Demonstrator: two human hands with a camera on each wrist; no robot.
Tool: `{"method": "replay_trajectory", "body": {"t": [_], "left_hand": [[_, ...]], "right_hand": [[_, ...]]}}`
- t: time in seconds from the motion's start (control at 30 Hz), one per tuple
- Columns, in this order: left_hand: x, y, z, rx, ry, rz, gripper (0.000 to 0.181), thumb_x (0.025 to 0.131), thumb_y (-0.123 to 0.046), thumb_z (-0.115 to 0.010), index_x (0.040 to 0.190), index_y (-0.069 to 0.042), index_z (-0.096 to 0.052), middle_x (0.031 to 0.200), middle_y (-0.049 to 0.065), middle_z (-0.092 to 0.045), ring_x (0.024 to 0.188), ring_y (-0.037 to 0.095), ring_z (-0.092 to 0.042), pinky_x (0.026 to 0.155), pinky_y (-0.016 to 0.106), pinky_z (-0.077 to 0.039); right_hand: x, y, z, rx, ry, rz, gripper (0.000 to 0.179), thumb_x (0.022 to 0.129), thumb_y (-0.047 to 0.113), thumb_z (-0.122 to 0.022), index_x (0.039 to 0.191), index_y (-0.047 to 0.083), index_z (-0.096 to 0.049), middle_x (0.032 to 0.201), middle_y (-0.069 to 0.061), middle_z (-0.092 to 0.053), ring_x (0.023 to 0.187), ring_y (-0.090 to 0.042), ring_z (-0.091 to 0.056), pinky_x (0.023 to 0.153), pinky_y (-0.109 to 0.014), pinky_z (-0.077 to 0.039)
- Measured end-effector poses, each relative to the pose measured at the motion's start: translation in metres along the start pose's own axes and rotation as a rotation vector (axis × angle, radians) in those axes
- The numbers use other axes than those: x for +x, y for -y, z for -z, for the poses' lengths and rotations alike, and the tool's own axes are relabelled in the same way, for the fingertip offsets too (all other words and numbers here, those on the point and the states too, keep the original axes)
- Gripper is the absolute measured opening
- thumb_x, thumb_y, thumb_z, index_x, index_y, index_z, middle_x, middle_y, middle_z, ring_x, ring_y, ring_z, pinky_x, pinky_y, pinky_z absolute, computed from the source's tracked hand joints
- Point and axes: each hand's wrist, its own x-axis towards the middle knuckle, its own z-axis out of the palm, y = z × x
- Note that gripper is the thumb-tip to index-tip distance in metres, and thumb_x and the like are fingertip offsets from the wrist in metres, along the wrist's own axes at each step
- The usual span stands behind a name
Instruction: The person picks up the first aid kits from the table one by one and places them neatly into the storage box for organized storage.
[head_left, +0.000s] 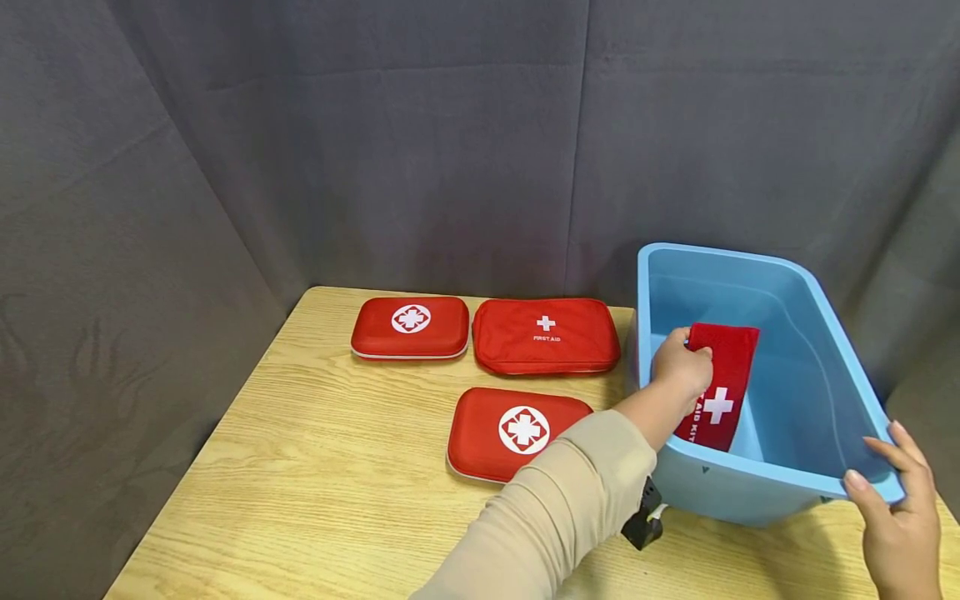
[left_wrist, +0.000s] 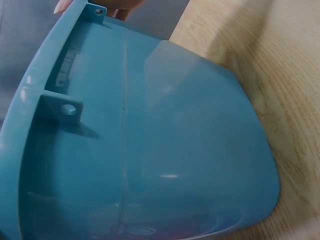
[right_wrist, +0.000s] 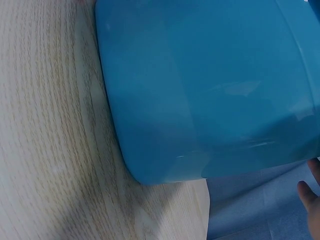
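Note:
My left hand (head_left: 681, 367) reaches over the near left rim of a blue plastic bin (head_left: 765, 482). It grips a red first aid pouch (head_left: 731, 367) by its left edge, thumb on top. The pouch, with a white cross and lettering, is held tilted inside the bin, its lower end partly behind the near rim. At the bin's near right corner, my right hand (head_left: 903, 508) holds the rim between thumb and fingers. In the left wrist view, part of the right hand (left_wrist: 117, 6) shows beyond the outer wall. Fingers of it (right_wrist: 307, 195) also appear in the right wrist view.
Left of the bin, a red hard case (head_left: 410, 333) and a red first aid bag (head_left: 546, 337) lie along the back of the wooden table (head_left: 300, 483). Another red case (head_left: 487, 429) lies nearer, partly behind the left sleeve. A grey curtain (head_left: 420, 150) hangs behind.

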Motion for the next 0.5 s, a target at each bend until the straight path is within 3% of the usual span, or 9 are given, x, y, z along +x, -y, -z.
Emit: {"method": "replay_trajectory", "body": {"t": [0.17,0.3,0.4,0.5], "left_hand": [[-0.002,-0.005,0.007,0.125,-0.005,-0.018,0.045,0.073,-0.028,-0.067,0.111,-0.026,-0.044,0.090,-0.008,-0.050,0.083,0.013,-0.050,0.063,0.038,-0.048],[-0.002,-0.012,0.015,0.125,0.033,-0.006,0.054,0.072,-0.032,-0.067,0.119,-0.028,-0.039,0.097,-0.008,-0.049,0.087,0.014,-0.050,0.065,0.041,-0.048],[-0.001,-0.016,0.024,0.007,0.112,0.007,0.054,0.074,-0.032,-0.065,0.121,-0.026,-0.039,0.097,-0.007,-0.049,0.087,0.015,-0.049,0.068,0.041,-0.047],[-0.001,-0.017,0.035,-0.189,0.210,0.011,0.042,0.074,-0.029,-0.063,0.112,-0.022,-0.046,0.092,-0.006,-0.050,0.086,0.016,-0.050,0.074,0.041,-0.045]], "right_hand": [[0.000,0.000,-0.001,0.004,-0.002,0.010,0.044,0.081,-0.007,-0.046,0.123,0.004,-0.043,0.137,0.000,-0.026,0.120,-0.010,-0.023,0.092,-0.008,-0.019],[0.000,0.000,0.000,0.026,-0.014,0.033,0.043,0.080,-0.008,-0.046,0.122,0.002,-0.044,0.136,-0.002,-0.028,0.119,-0.010,-0.025,0.091,-0.008,-0.020],[0.000,-0.001,0.000,0.036,-0.016,0.040,0.043,0.080,-0.008,-0.046,0.122,0.001,-0.044,0.136,-0.002,-0.028,0.119,-0.011,-0.025,0.091,-0.008,-0.020],[0.000,-0.001,0.000,0.038,-0.015,0.041,0.043,0.080,-0.008,-0.045,0.122,0.001,-0.044,0.136,-0.002,-0.028,0.119,-0.011,-0.025,0.091,-0.008,-0.020]]}}
